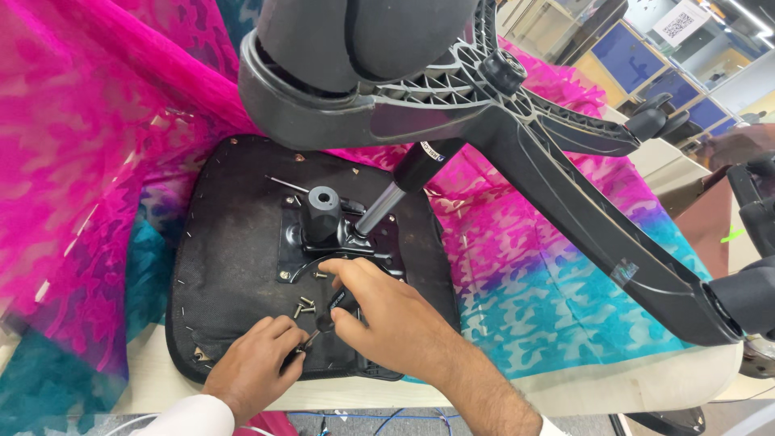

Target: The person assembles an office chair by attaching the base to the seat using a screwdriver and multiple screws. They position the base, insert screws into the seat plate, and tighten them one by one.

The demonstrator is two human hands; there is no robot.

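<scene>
Screwdriver (323, 323): lying low over the upturned seat base (234, 266), its black handle under the right hand, its tip by the left fingers.
Right hand (387, 311): grip clamping on the screwdriver handle.
Left hand (258, 363): fingers pinching together at the shaft's tip.
Loose screws (304, 307): sitting just beside both hands.
Metal plate (323, 242): lying beyond, on the seat.
Wheeled chair base (517, 129): leaning over the worktop (646, 379).
Pink cloth (89, 145): spreading beneath.

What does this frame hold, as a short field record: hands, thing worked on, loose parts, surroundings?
left hand: closed on a thin tool, low on the seat underside
right hand: over a black knob, beside the metal plate
worked on: upturned black chair seat with metal mounting plate
loose parts: screws on the seat
surroundings: chair base above, pink and blue cloth beneath
</scene>
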